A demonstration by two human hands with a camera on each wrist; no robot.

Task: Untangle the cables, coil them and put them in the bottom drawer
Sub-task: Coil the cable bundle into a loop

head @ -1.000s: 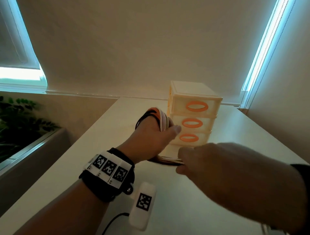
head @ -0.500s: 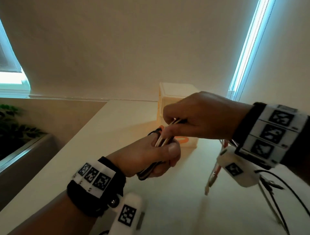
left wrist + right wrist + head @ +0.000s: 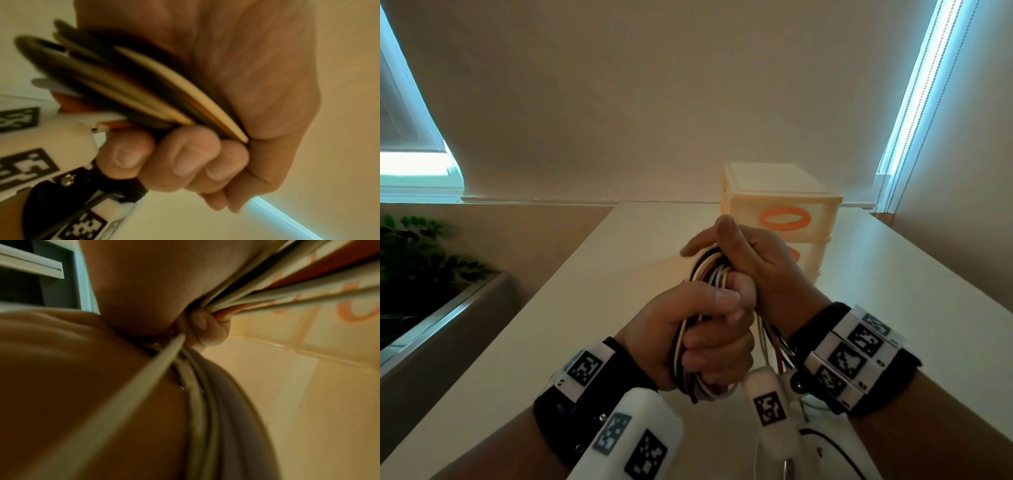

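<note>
Coiled cables [image 3: 710, 274] sit clenched inside left hand [image 3: 688, 329] and right hand [image 3: 753, 263] grip.

Dim, warm room; window glare; blurred wrist views.

You have the coiled cables [image 3: 703, 274], white, black and red, bunched upright above the table [image 3: 893, 308]; the cream drawer unit [image 3: 784, 195] stands at its far edge.
</note>
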